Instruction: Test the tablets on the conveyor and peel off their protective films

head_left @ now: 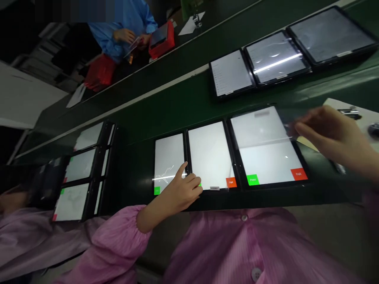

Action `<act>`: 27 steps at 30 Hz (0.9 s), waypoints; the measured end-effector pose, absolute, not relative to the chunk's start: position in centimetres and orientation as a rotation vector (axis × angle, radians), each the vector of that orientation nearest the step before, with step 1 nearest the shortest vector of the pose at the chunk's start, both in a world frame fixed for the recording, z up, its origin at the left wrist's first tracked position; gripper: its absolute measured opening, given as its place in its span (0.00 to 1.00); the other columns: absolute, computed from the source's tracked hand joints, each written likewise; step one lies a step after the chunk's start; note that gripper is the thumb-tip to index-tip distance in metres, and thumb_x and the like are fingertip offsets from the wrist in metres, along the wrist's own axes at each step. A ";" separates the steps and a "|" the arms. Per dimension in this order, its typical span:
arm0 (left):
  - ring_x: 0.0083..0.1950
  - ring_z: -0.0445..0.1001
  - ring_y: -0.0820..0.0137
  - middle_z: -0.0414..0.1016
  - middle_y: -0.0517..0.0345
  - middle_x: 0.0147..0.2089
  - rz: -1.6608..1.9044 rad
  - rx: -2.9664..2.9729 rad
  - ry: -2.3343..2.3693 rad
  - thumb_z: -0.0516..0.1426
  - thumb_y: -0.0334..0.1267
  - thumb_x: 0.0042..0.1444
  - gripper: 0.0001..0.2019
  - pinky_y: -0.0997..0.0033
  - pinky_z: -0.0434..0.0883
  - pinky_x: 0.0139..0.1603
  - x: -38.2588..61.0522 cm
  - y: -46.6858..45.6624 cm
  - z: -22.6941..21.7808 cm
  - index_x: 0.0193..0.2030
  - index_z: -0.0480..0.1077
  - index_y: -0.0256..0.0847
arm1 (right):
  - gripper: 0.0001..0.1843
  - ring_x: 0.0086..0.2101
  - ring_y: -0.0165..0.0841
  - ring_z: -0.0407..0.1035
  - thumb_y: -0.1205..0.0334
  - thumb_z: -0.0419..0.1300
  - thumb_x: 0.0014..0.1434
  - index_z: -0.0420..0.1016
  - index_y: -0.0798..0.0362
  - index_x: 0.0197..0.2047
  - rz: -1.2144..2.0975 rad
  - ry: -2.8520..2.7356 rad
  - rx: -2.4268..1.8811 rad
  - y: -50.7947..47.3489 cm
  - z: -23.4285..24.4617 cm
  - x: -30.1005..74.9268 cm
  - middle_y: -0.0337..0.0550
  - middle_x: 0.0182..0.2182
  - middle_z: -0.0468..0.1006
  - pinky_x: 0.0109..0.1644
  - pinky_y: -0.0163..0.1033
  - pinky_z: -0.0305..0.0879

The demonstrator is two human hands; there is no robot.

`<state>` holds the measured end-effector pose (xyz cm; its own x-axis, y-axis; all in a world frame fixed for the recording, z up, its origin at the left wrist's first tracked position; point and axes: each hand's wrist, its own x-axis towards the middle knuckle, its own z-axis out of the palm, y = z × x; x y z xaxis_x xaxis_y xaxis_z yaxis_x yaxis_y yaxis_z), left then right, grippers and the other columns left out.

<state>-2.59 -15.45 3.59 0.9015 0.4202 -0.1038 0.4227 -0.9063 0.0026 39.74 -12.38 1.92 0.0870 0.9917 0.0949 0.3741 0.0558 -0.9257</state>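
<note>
Three lit tablets lie in a row before me: a left tablet (168,156), a middle tablet (210,154) and a right tablet (266,157). Green and red boxes show at the bottom of the middle and right screens. My left hand (182,193) is over the lower edges of the left and middle tablets, index finger stretched out, the others loosely curled, holding nothing. Beside the right tablet's upper right edge, my right hand (340,138) is blurred, thumb and fingers drawn together. Something clear seems to be at its fingertips; a greyer band covers that screen's upper half.
Three more tablets (275,55) lie at the back right. Stacked tablets (79,169) stand at the left, near another person's sleeve (23,236). Across the bench a person in blue (127,23) handles a clear item by red cases (162,39). Paper (334,106) lies at right.
</note>
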 end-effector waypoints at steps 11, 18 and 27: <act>0.35 0.72 0.73 0.75 0.64 0.33 0.321 3.115 0.619 0.52 0.30 0.74 0.14 0.51 0.67 0.71 -3.6 -12.6 3.6 0.35 0.72 0.41 | 0.10 0.27 0.40 0.77 0.59 0.56 0.70 0.80 0.40 0.46 0.349 -2.369 -1.026 -18.8 2.6 32.2 0.42 0.34 0.80 0.23 0.46 0.75; 0.49 0.75 0.66 0.76 0.59 0.44 0.739 2.829 1.343 0.60 0.46 0.72 0.11 0.50 0.68 0.68 -3.1 2.0 8.4 0.40 0.74 0.41 | 0.18 0.22 0.39 0.71 0.68 0.49 0.70 0.81 0.45 0.40 -0.052 -2.602 -0.968 -18.6 4.8 29.6 0.43 0.26 0.72 0.19 0.45 0.69; 0.41 0.76 0.76 0.77 0.65 0.38 1.187 2.663 1.187 0.66 0.43 0.69 0.11 0.74 0.77 0.43 -6.1 3.1 10.1 0.39 0.74 0.40 | 0.13 0.19 0.33 0.68 0.46 0.59 0.73 0.78 0.33 0.58 0.620 -2.085 -1.433 -13.4 5.2 31.2 0.39 0.30 0.81 0.22 0.41 0.66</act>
<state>-6.11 3.06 10.08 0.4312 0.6356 0.6404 0.6403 -0.7156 0.2791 31.18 -13.42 5.18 -0.2965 0.9405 0.1658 0.6972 0.3318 -0.6355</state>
